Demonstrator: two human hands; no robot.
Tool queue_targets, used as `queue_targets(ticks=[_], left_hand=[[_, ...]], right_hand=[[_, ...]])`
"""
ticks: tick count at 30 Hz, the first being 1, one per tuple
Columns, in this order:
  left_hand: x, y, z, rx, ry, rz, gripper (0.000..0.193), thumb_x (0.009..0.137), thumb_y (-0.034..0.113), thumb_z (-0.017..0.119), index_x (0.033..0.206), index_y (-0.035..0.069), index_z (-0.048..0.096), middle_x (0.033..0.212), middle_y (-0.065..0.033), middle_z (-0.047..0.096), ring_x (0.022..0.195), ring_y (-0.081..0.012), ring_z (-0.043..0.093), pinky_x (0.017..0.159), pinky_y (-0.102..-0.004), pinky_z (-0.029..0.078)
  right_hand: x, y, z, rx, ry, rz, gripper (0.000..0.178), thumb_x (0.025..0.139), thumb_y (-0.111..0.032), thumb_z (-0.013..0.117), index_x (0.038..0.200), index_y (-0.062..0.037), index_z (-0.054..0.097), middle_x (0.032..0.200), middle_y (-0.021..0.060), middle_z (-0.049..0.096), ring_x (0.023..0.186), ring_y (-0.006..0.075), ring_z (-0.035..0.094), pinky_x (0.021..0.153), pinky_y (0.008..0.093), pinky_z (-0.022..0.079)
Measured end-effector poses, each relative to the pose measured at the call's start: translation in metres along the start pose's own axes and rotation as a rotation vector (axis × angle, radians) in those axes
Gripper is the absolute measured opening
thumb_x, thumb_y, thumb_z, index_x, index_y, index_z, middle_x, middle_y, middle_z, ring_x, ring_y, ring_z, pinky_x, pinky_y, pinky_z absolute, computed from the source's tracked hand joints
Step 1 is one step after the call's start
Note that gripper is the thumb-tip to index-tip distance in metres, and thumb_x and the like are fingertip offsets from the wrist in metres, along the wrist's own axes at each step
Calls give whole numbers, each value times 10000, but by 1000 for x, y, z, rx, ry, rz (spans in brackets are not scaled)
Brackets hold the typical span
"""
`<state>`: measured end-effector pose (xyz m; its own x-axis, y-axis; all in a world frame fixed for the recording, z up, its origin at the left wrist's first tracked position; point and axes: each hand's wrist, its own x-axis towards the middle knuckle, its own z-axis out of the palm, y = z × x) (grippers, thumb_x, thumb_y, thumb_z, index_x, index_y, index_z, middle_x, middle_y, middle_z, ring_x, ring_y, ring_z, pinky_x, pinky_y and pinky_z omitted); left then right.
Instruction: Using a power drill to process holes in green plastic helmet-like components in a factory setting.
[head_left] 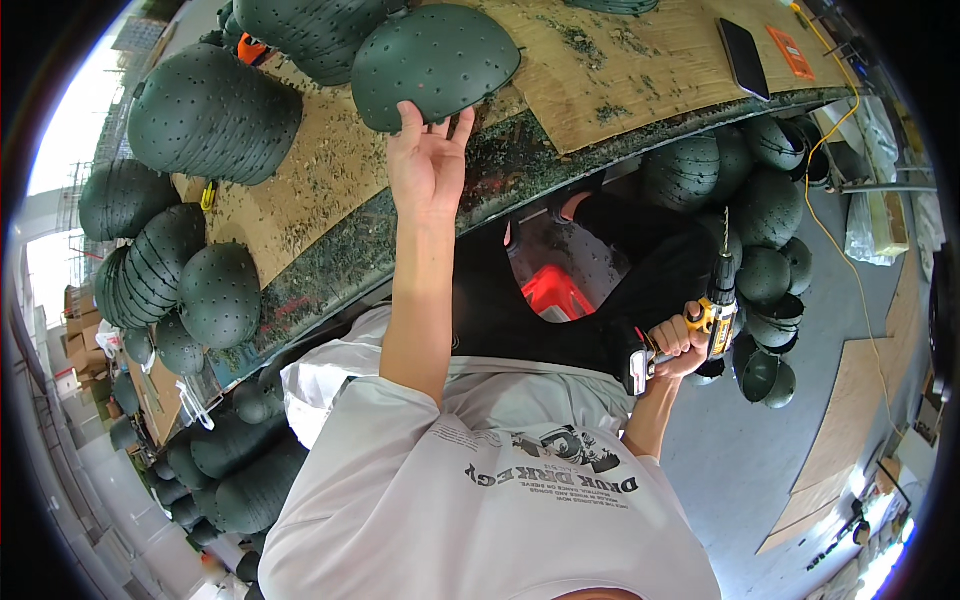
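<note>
Helmet shell at twelve o'clock was pinched by the left hand; the right hand gripped a cordless drill at three.

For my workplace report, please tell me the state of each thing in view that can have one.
Held shell: pierced with many holes
Left grip: closed on held shell's rim
Drill: bit fitted; running unclear
Right grip: closed around drill's handle
Phone: flat, screen dark
Large shell stack: nested
Brown sheet: littered with dark shavings

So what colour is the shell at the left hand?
The shell is dark green with small dark spots; head view shows it best.
</note>
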<state>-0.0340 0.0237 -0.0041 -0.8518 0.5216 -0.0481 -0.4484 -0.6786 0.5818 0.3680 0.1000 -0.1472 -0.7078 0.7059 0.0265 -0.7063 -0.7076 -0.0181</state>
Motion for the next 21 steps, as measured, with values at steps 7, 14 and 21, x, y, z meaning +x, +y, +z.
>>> queue_targets(ticks=[7, 14, 21], left_hand=[[-22, 23, -13, 24, -134, -80, 317, 1017, 261, 608, 1269, 69, 609, 1339, -76, 618, 1270, -263, 555, 1085, -490, 461], [-7, 54, -44, 80, -82, -337, 306, 1063, 275, 528, 1216, 32, 633, 1186, -71, 705, 1094, -198, 666, 986, -367, 533], [9, 59, -53, 76, 31, -362, 292, 1069, 269, 517, 1187, 26, 628, 1119, -73, 710, 1023, -179, 680, 887, -321, 570]], right_hand=[[5, 3, 3, -11, 5, 11, 343, 858, -56, 567, 1193, -46, 491, 603, -5, 410, 504, 100, 379, 550, 289, 369], [3, 2, 3, -40, 33, 12, 358, 853, -73, 556, 1206, -38, 506, 601, -9, 408, 504, 101, 367, 532, 278, 361], [4, 3, 10, -86, 59, 23, 339, 834, -72, 556, 1170, -38, 522, 591, -11, 398, 499, 104, 356, 519, 283, 345]])
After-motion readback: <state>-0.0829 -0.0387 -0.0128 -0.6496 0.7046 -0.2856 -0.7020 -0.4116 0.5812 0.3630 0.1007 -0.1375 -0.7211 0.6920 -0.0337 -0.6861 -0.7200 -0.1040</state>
